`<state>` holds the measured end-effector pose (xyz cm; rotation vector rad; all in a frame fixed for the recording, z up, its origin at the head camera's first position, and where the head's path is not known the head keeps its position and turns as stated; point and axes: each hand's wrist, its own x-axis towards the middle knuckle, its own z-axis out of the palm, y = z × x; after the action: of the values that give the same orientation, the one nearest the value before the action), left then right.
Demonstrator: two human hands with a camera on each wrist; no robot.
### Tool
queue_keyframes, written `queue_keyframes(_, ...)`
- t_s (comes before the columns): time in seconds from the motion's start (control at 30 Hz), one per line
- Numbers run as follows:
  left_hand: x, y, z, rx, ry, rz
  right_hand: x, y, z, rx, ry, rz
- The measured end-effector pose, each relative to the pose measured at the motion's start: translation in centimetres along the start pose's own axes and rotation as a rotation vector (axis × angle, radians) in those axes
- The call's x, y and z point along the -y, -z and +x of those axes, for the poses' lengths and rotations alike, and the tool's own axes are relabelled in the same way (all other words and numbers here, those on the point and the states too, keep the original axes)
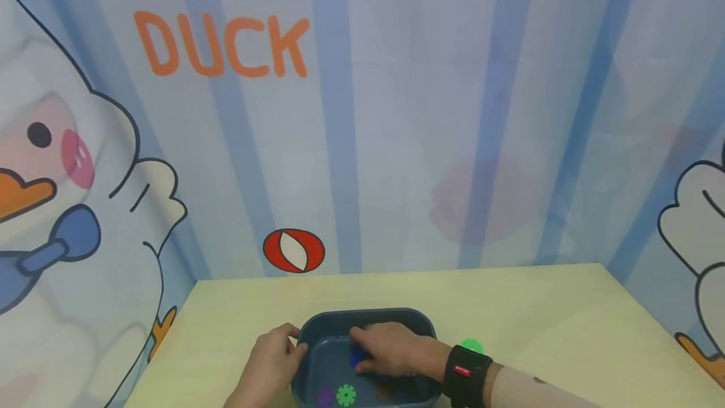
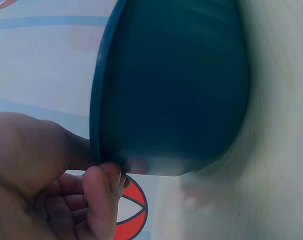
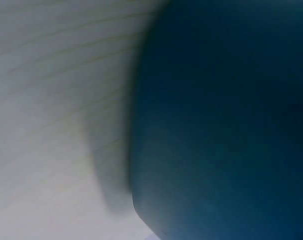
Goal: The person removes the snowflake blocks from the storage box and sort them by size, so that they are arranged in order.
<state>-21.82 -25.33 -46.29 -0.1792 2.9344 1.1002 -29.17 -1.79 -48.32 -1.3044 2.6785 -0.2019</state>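
Note:
A dark blue plastic tub (image 1: 334, 318) stands at the table's near side. My left hand (image 1: 270, 357) grips its left rim; the left wrist view shows the thumb and fingers (image 2: 102, 192) at the rim of the tub (image 2: 176, 85). Reaching over the right side, my right hand (image 1: 391, 348) is inside the tub, with thumb and forefinger about a blue plastic piece (image 1: 357, 357), mostly hidden by the hand. A green snowflake-shaped disc (image 1: 346, 395) and a purple one (image 1: 325, 397) lie on the tub floor. Only the tub's outer wall (image 3: 216, 125) and table show in the right wrist view.
Another green disc (image 1: 472, 345) lies on the table right of the tub, partly behind the right wrist's black band (image 1: 467, 375). A brownish piece (image 1: 384, 391) lies in shadow in the tub. The pale table (image 1: 538, 307) meets a printed curtain (image 1: 408, 143) at the back.

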Motion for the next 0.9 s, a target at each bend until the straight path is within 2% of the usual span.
queue_keyframes(0.3, -0.5, 0.0, 0.0, -0.020, -0.031, 0.020, -0.2, 0.2, 0.0, -0.044, 0.001, -0.007)
queue_keyframes(0.53, -0.5, -0.1, -0.1, -0.021, -0.002, 0.015, 0.0, 0.4, -0.4, -0.034, -0.006, 0.058)
queue_keyframes(0.9, -0.4, -0.4, -0.1, -0.027, 0.000, 0.037, -0.3, 1.3, -1.9, 0.026, -0.007, 0.135)
